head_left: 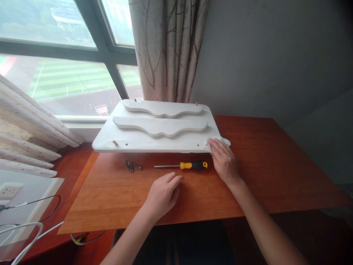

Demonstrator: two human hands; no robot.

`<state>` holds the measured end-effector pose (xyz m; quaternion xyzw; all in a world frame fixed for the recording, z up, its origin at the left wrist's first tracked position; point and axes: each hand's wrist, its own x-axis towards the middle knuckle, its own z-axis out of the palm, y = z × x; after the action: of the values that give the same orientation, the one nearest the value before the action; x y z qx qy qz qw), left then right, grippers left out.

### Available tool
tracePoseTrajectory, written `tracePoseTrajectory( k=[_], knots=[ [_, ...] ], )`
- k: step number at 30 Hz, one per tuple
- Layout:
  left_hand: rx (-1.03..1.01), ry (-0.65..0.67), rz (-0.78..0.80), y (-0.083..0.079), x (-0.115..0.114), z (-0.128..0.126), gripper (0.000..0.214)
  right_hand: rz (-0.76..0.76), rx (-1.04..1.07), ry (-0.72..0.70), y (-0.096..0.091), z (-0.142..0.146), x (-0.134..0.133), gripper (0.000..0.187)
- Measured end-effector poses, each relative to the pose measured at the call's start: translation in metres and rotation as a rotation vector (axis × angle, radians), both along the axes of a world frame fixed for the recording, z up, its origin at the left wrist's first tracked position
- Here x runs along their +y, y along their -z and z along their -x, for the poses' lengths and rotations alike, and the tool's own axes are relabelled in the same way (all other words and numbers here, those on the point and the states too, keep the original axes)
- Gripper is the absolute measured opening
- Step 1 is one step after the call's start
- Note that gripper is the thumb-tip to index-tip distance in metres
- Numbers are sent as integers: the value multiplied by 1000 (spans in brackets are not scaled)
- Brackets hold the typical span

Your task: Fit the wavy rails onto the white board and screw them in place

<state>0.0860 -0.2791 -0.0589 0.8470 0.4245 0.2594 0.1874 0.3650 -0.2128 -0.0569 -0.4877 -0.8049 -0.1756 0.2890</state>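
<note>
A white wooden board (pixel 138 141) lies flat at the back of the wooden table (pixel 275 169), with two wavy white wooden pieces (pixel 162 127) lying on top of it. My right hand (pixel 224 160) rests flat on a white cloth (pixel 224 140) at the board's near right corner, fingers stretched out. My left hand (pixel 164 193) lies palm down on the table, fingers loosely together, holding nothing. Just beyond it lies a screwdriver (pixel 183 165) with a yellow and black handle. Several dark screws (pixel 131 166) lie to its left.
A window (pixel 68 73) and a patterned curtain (pixel 168 48) stand behind the board. Folded white curtain fabric (pixel 30 140) lies at the left. White cables (pixel 24 235) and a wall socket (pixel 9 190) sit at the lower left. A grey wall is on the right.
</note>
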Motion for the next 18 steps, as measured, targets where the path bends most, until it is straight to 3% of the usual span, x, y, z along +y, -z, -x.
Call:
tracePoseTrajectory(
  k=[9,18],
  knots=[
    [9,6,-9,1,1,0,28,-114,28,-9,-7,5,-6,34],
    [2,0,-20,-1,1,0,27,-122,117,-136,-2,0,-12,34]
  ],
)
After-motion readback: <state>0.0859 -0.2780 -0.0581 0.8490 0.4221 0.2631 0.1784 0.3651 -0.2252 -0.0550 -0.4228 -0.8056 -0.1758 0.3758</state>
